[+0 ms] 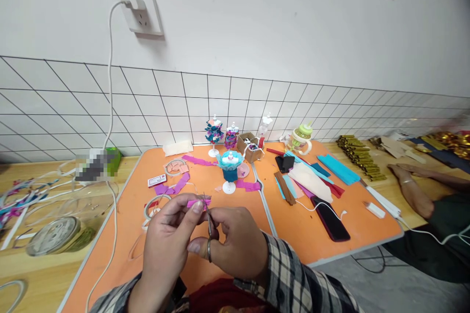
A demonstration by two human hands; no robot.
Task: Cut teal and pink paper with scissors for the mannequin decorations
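Observation:
My left hand (pixel 171 234) pinches a small folded piece of pink crepe paper (pixel 191 202) between thumb and fingers. In my right hand (pixel 238 242) is a small pair of metal scissors (pixel 209 227), its blades pointing up and lying across the right end of the paper. Just beyond my hands stands a small white dress form with a blue paper dress (pixel 230 175). Purple paper strips (pixel 176 186) lie to its left, and a magenta strip (pixel 247 185) lies at its right.
Decorated dress forms (pixel 214 132) and a cardboard box (pixel 250 147) stand at the back. To the right lie blue crepe paper (pixel 338 169), a phone (pixel 330 220) and a bottle (pixel 300 139). A tape roll (pixel 156 208) is at the left. Another person's hands (pixel 406 176) rest at far right.

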